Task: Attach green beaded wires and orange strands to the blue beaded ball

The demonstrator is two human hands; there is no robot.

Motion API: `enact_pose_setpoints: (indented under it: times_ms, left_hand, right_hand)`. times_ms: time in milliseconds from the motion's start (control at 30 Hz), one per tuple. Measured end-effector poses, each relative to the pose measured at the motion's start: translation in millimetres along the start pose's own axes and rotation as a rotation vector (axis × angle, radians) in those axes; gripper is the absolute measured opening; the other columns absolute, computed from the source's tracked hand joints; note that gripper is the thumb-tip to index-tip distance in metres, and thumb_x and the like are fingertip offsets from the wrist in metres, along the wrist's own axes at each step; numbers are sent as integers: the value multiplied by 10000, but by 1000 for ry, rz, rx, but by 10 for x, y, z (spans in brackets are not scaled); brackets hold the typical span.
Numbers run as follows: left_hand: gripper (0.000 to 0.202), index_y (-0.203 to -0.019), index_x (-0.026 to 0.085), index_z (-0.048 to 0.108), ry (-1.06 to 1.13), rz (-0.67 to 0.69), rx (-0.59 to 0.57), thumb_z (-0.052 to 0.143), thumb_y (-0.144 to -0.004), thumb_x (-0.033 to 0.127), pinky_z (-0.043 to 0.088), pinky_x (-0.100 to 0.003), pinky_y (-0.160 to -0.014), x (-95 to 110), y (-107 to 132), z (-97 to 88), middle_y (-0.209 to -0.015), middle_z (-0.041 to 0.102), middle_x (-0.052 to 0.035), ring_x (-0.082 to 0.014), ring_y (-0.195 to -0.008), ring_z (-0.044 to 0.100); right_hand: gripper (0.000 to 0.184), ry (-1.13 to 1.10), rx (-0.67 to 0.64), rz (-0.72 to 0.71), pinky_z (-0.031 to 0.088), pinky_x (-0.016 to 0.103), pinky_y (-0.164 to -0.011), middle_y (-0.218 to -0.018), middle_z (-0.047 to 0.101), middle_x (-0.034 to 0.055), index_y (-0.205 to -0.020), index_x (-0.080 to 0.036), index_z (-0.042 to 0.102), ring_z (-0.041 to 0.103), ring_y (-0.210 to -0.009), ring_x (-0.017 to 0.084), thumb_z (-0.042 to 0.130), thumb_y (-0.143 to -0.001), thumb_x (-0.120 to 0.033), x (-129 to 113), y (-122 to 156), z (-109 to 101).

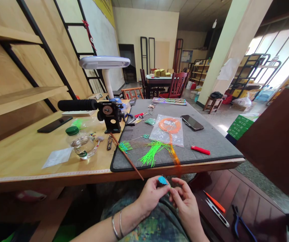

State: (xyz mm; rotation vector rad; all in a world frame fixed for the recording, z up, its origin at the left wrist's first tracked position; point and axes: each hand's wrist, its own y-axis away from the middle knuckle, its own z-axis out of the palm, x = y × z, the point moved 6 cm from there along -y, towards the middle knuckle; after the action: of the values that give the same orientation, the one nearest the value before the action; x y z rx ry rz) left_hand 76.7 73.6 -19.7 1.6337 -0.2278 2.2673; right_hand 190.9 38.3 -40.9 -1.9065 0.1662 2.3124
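Just past the table's front edge, above my lap, my left hand is closed with its fingertips on a small bright blue cluster of tiny pieces. Close beside it, my right hand has thumb and forefinger pinched near the underside of the cluster. Whatever those fingers hold is too small and hidden to name. On the grey mat ahead lies a fan of bright green strands. Orange strands hang over the edge from a coil of orange line on a plastic bag.
A brown stick juts past the edge near teal-tipped green strands. A red lighter-like stick, phone, water bottle, black winder and lamp surround the work. Thread snips and pliers lie right.
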Motion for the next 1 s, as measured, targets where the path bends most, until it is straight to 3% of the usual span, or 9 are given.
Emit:
enact_pose_setpoints:
  times_ms: [133,267,467,567,700,867,1000]
  left_hand:
    - [266,-656,127,656,-61,-7,67,807,-637,345,440,-268,-654,-55,3,-63,-614,628,-8,-138,-605,552]
    - [250,-688,133,670,-105,25,55,771,-688,361,442,-274,-677,-7,4,-57,-637,634,-13,-150,-636,557]
    - [174,-779,165,654,-295,245,99,634,-817,334,442,-269,-735,223,14,-98,-763,642,-25,-170,-744,571]
    - [211,-760,170,642,-338,262,184,601,-833,364,438,-265,-692,177,9,-165,-724,627,-23,-170,-707,559]
    - [297,-755,168,648,-278,185,257,608,-816,455,372,-235,-537,-6,-16,-225,-600,539,10,-130,-553,467]
    - [400,-748,162,615,-110,108,294,608,-789,560,295,-217,-489,-94,-33,-227,-550,415,53,-97,-502,367]
    - [400,-765,145,646,-78,73,179,654,-766,545,332,-219,-538,-41,-32,-121,-623,510,19,-102,-563,422]
  right_hand:
    - [426,36,-12,-58,369,196,-503,-553,495,-65,-1038,-183,587,454,-510,96,672,-785,-515,-35,-5,-28]
    - [364,138,-59,-85,382,212,-530,-624,524,-38,-1043,-181,612,457,-554,112,595,-848,-488,-34,-10,-31]
    - [290,494,-161,-223,372,225,-558,-620,553,-9,-703,-169,593,477,-579,125,550,-881,-394,-63,14,54]
    - [268,614,-164,-317,358,222,-551,-609,543,-15,-684,-182,562,483,-566,122,515,-900,-335,-110,52,88]
    - [205,724,-136,-433,352,237,-570,-635,563,-6,-689,-201,569,512,-589,135,536,-881,-264,-199,127,77]
    - [222,668,-75,-378,353,255,-566,-618,544,0,-657,-214,578,507,-579,151,571,-868,-283,-184,165,-80]
    - [236,512,-26,-269,398,269,-595,-652,588,19,-707,-212,631,543,-615,173,571,-881,-359,-121,126,-196]
